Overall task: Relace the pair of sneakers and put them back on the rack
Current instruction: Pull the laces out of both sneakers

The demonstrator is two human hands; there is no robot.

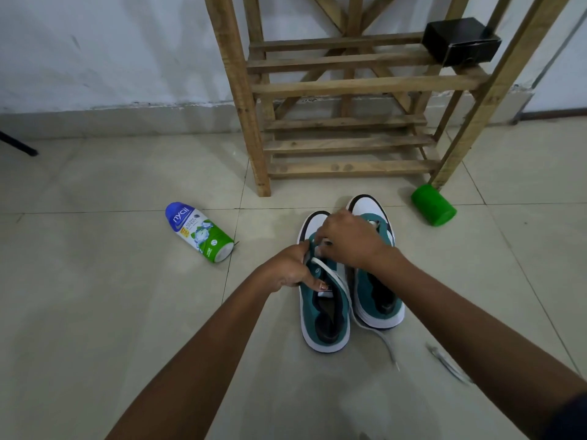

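Two teal and white sneakers stand side by side on the tiled floor, toes toward the wooden rack (349, 87). My left hand (290, 269) grips the left sneaker (320, 312) by the left edge of its lace area. My right hand (346, 239) hovers over the same shoe's front eyelets, fingers pinched on a white lace (341, 281). That lace runs back over the shoe and trails onto the floor. The right sneaker (378, 300) sits partly under my right wrist. A second white lace (448, 363) lies loose on the floor to the right.
A blue, white and green powder bottle (200, 231) lies on its side to the left. A green cylinder (433, 204) lies by the rack's right front leg. A black box (460, 41) sits on the rack's upper slats. The wall is right behind the rack.
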